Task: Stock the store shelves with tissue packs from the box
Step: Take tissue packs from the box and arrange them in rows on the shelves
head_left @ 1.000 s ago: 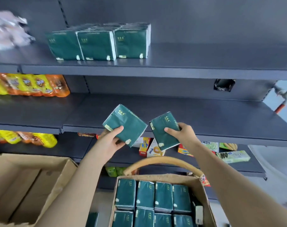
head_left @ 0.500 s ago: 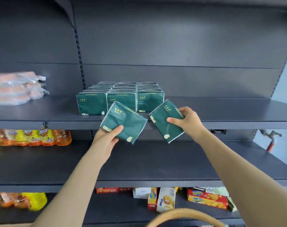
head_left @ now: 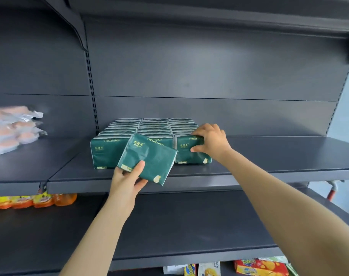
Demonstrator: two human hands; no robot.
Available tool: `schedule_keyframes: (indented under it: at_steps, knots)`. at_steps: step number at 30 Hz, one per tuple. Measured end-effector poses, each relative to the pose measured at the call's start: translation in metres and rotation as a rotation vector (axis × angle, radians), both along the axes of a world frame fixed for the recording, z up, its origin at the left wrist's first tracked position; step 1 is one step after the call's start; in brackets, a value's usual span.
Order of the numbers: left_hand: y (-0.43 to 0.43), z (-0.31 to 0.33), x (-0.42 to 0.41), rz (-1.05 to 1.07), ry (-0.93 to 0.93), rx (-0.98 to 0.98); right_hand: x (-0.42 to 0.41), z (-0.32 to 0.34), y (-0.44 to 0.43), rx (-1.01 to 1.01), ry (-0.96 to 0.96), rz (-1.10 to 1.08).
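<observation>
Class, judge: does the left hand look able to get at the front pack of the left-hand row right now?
Probably, to touch only: the left hand is near that front pack with nothing between, but it grips another tissue pack.

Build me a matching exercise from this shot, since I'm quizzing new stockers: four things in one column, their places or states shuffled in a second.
Things
1. left-hand pack
2. right-hand pack
3. pink packets
4. orange bags

Places or states
A. one level lower, far left
B. upright on the shelf
C. tilted, in the air before the shelf's front edge
D. piled at the same level as the shelf, far left

Pairs: 1-C, 2-B, 3-D, 4-A
</observation>
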State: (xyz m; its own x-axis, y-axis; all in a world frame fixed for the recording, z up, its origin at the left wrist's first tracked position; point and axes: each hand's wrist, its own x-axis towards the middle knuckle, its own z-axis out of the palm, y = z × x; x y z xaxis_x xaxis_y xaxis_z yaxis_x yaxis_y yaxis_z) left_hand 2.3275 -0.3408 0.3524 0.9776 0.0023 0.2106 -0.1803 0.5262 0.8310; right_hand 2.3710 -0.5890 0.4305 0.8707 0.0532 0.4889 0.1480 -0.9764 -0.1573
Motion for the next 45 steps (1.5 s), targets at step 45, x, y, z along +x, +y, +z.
schedule_keyframes:
  at_steps: [45]
  knots:
    - [-0.168,0.054,0.094,0.875,-1.057,1.85,0.072,0.033,-0.161,0.756,-0.083,0.054]
